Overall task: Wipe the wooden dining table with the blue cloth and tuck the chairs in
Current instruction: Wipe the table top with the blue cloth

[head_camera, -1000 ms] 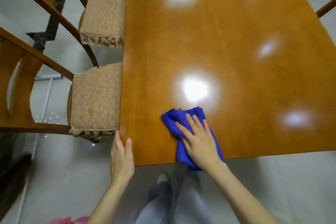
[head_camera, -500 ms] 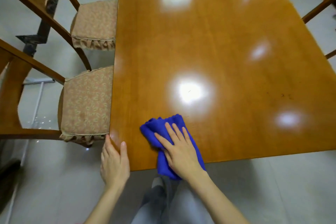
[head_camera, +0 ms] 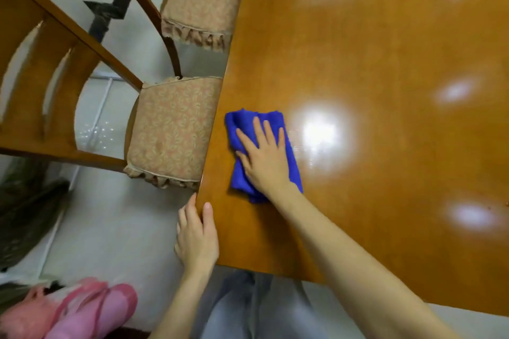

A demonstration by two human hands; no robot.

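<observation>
From the head view, your right hand lies flat on the blue cloth, fingers spread, pressing it down rather than clenching it; the grip is released. The cloth sits bunched on the wooden counter near its left edge, just beside the nearer chair. Your left hand rests at the near left corner of the counter, thumb on top and fingers along the edge, grip slack around the rim. Both chairs stand on the left with their padded seats partly under the counter; the farther chair is beyond the first. Bright reflections show on the glossy top. Pink slippers lie on the floor at lower left.
</observation>
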